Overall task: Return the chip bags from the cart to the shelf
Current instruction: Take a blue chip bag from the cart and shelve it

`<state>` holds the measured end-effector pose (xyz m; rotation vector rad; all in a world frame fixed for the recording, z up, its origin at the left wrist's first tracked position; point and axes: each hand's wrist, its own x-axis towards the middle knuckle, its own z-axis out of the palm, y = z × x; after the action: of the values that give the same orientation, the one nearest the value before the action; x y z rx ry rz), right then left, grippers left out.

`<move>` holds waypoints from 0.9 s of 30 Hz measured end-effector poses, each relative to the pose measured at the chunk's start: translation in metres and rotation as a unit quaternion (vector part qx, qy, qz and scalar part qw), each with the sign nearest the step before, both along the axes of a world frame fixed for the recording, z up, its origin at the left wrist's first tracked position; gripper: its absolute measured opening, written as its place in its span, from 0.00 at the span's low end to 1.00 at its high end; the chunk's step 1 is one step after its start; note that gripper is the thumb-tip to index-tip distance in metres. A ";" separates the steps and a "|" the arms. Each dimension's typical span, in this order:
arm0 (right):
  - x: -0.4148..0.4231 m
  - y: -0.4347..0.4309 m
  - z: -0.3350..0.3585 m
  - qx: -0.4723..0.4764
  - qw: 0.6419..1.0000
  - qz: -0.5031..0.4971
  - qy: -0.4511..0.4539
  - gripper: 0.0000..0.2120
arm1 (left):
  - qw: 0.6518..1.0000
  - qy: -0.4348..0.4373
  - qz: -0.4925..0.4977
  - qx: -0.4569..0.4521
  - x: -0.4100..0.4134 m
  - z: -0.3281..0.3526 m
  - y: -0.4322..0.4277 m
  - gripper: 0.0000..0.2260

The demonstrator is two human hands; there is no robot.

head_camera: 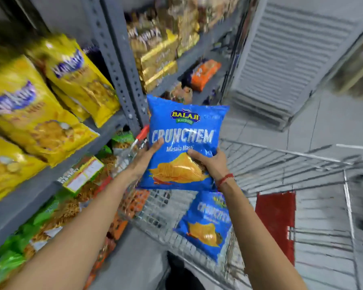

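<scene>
I hold a blue Crunchem chip bag [182,130] upright above the wire cart [281,164]. My left hand [146,158] grips its left edge and my right hand [208,162] grips its lower right side, thumb on the front. A second blue Crunchem bag [205,227] lies tilted inside the cart, partly under my right forearm. The grey metal shelf [122,65] stands to my left, close to the held bag.
Yellow snack bags [34,97] fill the upper left shelf; green and orange packets [57,210] sit on the lower shelf. Gold and orange packs [159,59] stack further along. A red panel [275,216] is on the cart. A grey shutter [291,49] lies ahead.
</scene>
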<state>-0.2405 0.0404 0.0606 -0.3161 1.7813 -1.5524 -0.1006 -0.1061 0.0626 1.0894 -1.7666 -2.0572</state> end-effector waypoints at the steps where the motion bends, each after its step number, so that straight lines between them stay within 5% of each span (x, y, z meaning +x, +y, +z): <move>1: -0.001 -0.007 0.022 -0.022 1.000 0.004 0.018 0.25 | 0.999 0.017 0.006 -0.027 0.001 0.020 -0.007 0.25; 5: 0.002 -0.033 0.110 -0.118 0.988 0.025 0.093 0.22 | 0.993 0.067 0.040 -0.092 0.015 0.106 -0.028 0.41; 12: 0.039 -0.075 0.250 -0.268 0.947 0.065 0.167 0.21 | 0.945 0.188 0.100 -0.247 0.068 0.261 -0.038 0.20; 24: 0.154 -0.167 0.420 -0.457 0.841 0.215 0.195 0.16 | 0.836 0.220 0.262 -0.429 0.207 0.425 -0.060 0.17; 27: 0.183 -0.206 0.434 -0.454 0.834 0.241 0.202 0.25 | 0.821 0.209 0.304 -0.436 0.240 0.441 -0.075 0.20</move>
<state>-0.0577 -0.1653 0.4948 -1.5186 0.9462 -1.9128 0.1391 -0.1814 0.5034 0.6827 -1.5435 -0.8313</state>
